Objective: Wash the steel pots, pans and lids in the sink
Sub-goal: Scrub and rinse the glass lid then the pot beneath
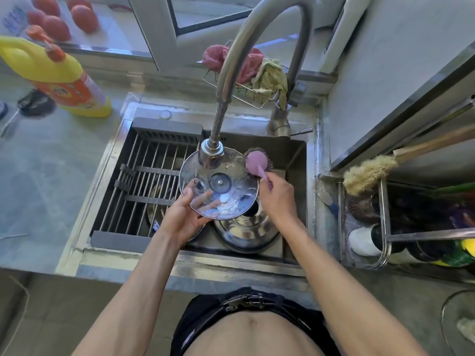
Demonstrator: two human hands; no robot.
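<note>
Lid [218, 185], glass with a steel rim, is held over the middle of the sink [295, 155], directly beneath the faucet head [210, 156]. My left hand [183, 218] grips its near-left rim, thumb on top and fingers curled beneath, visible through the glass. My right hand [276, 195] is closed round the pink handle of the scrubber [255, 163], whose head touches the lid's far-right rim.

Procedure, as I judge it: keep the lid tilted under the faucet head, work the scrubber round the rim and knob, then rotate the lid in the left hand to reach the covered section. Hold firmly; wet glass is likely to slip.

A steel pot [245, 231] sits below at the sink's near-right, another partly hidden under the drying rack [147, 179] covering the left half. The faucet head hangs close above the lid and limits lifting. A detergent bottle [59, 75] stands on the counter's far-left.
</note>
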